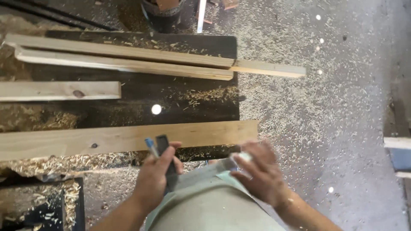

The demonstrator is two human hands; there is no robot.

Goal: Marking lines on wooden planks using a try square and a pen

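My left hand [156, 175] grips a try square by its dark handle [165, 149] together with a blue-capped pen [150, 144]. The square's grey metal blade [201, 173] runs to the right toward my right hand [259, 173], which is blurred and rests on the blade's far end; its fingers seem closed on it. Both hands hover just below a long pale wooden board [128, 137] lying across a dark workbench [171, 96]. My light green shirt [209, 205] fills the bottom middle.
Two long battens [124, 57] and a short knotted board [60, 90] lie on the bench farther back. Wood shavings cover the bench and the grey floor [325, 119]. A dark bucket [162, 15] stands at the top. A board end [397, 142] pokes in at right.
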